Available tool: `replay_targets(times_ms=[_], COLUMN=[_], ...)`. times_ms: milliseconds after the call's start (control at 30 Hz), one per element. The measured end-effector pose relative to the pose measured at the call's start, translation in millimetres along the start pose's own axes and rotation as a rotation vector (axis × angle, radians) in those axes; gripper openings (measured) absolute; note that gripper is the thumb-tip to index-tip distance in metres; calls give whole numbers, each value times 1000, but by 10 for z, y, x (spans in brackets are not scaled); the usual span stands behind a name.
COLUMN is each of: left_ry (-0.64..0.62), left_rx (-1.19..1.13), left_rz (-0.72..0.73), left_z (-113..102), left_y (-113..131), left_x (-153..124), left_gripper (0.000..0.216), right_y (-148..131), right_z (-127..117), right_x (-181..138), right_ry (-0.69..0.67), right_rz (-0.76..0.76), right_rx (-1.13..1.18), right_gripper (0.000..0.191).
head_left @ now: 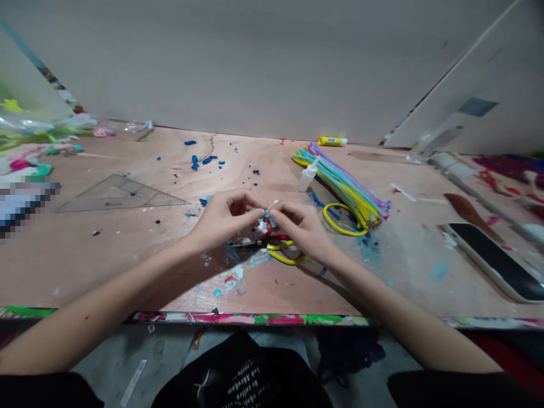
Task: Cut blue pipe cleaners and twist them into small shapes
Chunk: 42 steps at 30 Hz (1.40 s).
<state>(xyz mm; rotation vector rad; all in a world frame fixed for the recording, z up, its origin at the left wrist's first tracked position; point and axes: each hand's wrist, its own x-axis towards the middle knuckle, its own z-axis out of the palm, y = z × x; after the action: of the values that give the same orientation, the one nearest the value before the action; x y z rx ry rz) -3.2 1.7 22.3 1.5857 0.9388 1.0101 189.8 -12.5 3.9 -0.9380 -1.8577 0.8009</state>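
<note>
My left hand (227, 216) and my right hand (300, 221) meet over the middle of the table, thumbs and fingertips pinched close together. Between them is a small light-blue piece (267, 214), too small and covered to identify. A thin pale stick (272, 204) with a whitish tip pokes up by my right fingertips. Under the hands lie scissors (259, 243) with dark blades and yellow-and-red handles, partly hidden by my right hand. White and blue scraps (238, 273) are scattered just in front.
Behind my right hand are a white squeeze bottle (308, 177), a bundle of coloured fuzzy stems (344, 184), a yellow loop (326, 218) and a glue stick (332, 141). A clear set square (121, 192) lies left. A phone (495, 260) and brown wooden tool (470, 212) lie right.
</note>
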Motion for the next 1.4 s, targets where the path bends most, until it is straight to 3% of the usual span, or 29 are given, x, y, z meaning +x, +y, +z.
replay_targets(times_ms=[67, 200, 367, 800, 1067, 1400], left_ry=[-7, 24, 7, -130, -84, 38], left_rx=[-25, -25, -2, -146, -144, 67], left_rz=[-25, -31, -7, -98, -102, 91], left_z=[-25, -71, -72, -22, -8, 49], left_y=[2, 13, 18, -42, -52, 1], left_x=[15, 38, 43, 29, 27, -24], left_gripper=[15, 14, 10, 17, 20, 12], right_y=[10, 25, 11, 100, 101, 6], right_z=[-65, -167, -155, -115, -103, -56], right_x=[20, 46, 28, -15, -14, -21], right_ry=[12, 71, 39, 95, 93, 219], right_rz=[-100, -363, -539, -722, -711, -777], right_rx=[-138, -404, -595, -833, -813, -874], right_gripper=[30, 11, 11, 14, 12, 10])
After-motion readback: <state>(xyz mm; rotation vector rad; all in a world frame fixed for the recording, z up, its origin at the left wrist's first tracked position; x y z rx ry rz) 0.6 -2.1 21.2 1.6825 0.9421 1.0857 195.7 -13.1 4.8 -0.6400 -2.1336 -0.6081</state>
